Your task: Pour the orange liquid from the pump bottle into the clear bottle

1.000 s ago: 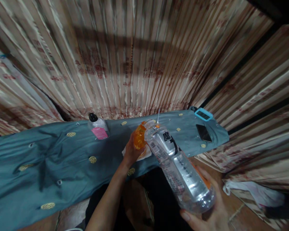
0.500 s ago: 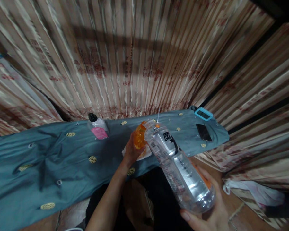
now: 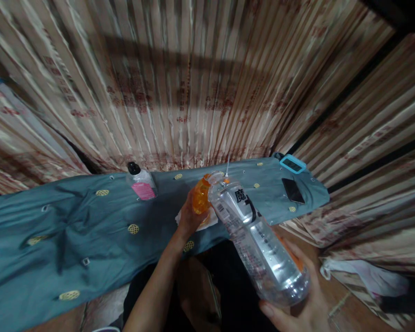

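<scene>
My right hand [image 3: 306, 295] grips the base end of a large clear plastic bottle [image 3: 252, 240] with a silvery label and black lettering. The bottle is tilted, its upper end to the left, beside a small translucent orange bottle [image 3: 201, 198]. My left hand [image 3: 188, 214] is wrapped round that orange bottle. The two meet or overlap in view; their mouths are too unclear to make out. Under the left hand lies a white tissue [image 3: 210, 221] on the cloth. A thin white tube [image 3: 227, 167] with an orange base shows behind the big bottle's upper end.
A green-blue patterned cloth [image 3: 100, 230] covers the long surface. A pump bottle [image 3: 143, 186] with a pink label stands left. On the right lie a dark phone [image 3: 293, 190] and a light-blue framed device [image 3: 293, 163]. Pleated curtains [image 3: 193, 83] hang behind; a white bag [image 3: 373, 276] sits low right.
</scene>
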The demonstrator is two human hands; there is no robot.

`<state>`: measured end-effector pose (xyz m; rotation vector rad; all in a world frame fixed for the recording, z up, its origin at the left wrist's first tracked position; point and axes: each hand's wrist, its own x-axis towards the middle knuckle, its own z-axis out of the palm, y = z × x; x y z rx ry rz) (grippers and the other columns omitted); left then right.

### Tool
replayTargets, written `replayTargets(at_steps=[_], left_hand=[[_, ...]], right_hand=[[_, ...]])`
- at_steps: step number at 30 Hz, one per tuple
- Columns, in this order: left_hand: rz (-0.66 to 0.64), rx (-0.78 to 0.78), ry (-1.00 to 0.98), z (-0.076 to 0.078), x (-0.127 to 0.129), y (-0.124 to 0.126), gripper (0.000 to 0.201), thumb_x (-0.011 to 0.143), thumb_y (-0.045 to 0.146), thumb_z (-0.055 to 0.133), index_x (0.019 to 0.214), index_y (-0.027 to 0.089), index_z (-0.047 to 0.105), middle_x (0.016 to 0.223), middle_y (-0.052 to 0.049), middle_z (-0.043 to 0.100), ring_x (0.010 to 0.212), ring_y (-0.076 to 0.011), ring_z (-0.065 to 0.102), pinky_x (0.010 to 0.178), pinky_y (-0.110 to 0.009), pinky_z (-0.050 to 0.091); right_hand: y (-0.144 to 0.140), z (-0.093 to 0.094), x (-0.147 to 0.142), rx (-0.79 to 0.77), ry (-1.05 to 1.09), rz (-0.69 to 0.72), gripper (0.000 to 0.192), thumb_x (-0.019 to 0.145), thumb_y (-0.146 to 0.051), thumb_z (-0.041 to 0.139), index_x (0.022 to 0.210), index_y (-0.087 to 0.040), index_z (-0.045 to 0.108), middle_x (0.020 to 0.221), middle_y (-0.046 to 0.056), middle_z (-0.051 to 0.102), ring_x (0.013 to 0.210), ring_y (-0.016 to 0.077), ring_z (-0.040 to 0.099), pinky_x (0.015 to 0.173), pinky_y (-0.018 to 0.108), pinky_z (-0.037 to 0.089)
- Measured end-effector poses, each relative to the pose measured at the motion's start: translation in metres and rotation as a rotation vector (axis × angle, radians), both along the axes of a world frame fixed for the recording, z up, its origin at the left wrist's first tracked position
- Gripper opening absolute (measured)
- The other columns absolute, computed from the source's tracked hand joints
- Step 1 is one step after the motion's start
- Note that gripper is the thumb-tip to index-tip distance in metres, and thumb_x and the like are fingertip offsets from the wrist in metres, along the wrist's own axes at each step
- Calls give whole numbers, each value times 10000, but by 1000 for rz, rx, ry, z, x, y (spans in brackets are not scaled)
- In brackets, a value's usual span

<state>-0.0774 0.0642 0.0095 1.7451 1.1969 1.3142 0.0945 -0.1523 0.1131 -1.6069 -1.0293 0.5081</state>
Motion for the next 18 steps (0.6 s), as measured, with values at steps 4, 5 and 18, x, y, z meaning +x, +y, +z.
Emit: replayTargets(at_steps=[4,5,18], left_hand=[[5,19,7,1,0,0,733,704,234,760,1364,200,443,1251,-99,661,1070,-242,693,932,-365,585],[8,12,8,0,0,0,743,701,238,762,1369,200,438,1243,-98,666,1055,-242,697,925,-367,588],[-7,7,17,4,0,-1,736,714,222,754,1375,202,431,1299,-100,644,1126,-246,679,974,-364,573]], right_hand=[[-1,0,0,-21,-59,-28,1008,558,-689,819,1378,-219,467,1386,135,514,1312,369,502,976,375,488],[-1,-1,1,-23,-70,-32,1013,556,-693,818,1379,-217,468,1386,138,509,1346,381,462,971,378,492],[-1,-1,1,-5,-34,-19,958,571,-647,831,1364,-237,482,1365,116,526,1215,339,582,980,382,469]])
